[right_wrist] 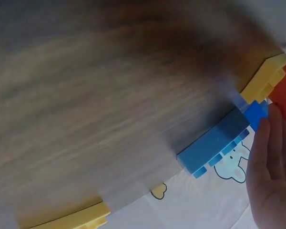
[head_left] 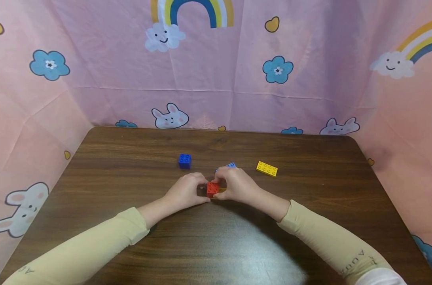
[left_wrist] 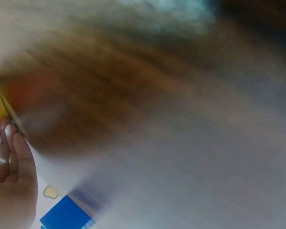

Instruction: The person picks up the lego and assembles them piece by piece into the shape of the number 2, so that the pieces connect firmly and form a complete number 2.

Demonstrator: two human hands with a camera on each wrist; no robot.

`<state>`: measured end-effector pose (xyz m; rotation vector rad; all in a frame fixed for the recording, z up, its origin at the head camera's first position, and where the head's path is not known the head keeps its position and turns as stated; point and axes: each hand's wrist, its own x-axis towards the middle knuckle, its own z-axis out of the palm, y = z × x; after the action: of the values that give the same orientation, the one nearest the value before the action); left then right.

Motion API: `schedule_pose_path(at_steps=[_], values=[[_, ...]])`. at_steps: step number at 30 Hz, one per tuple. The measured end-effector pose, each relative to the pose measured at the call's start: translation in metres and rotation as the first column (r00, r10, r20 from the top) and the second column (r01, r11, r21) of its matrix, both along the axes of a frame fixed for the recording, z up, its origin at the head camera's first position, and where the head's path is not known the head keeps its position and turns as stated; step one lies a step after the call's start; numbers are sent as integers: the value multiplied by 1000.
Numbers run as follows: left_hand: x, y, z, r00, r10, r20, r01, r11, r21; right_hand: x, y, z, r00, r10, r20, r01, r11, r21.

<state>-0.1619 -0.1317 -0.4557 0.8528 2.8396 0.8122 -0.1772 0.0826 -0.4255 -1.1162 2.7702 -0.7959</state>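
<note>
A red brick (head_left: pixel 212 189) stands on a flat yellow brick (head_left: pixel 222 190) in the middle of the table, between the two hands. The right hand (head_left: pixel 240 185) pinches the red brick, with its thumb at the near side and fingers at the far side. From the left, the left hand (head_left: pixel 185 192) holds the yellow brick's end with thumb and fingers, its palm apart from the bricks. The right wrist view shows the yellow brick (right_wrist: pixel 263 82) under the red brick (right_wrist: pixel 285 95). In the left wrist view, the left fingertips touch the yellow brick's edge.
On the brown table (head_left: pixel 137 158), a dark blue brick (head_left: pixel 184 161) lies behind the left hand. Just beyond the right hand is a light blue brick (head_left: pixel 232 165), partly hidden. Another yellow brick (head_left: pixel 267 168) lies farther right. A patterned pink cloth (head_left: pixel 209 71) hangs around the table.
</note>
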Motion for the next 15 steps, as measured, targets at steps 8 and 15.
schedule_pose_path(at_steps=[8,15], values=[[0,-1,-3,997,-23,-79,23,1000,9,3,1,-2,999,-41,36,42,999,-24],[-1,-1,-1,996,-23,-91,23,1000,-7,1,4,-4,997,-52,59,55,997,-48]])
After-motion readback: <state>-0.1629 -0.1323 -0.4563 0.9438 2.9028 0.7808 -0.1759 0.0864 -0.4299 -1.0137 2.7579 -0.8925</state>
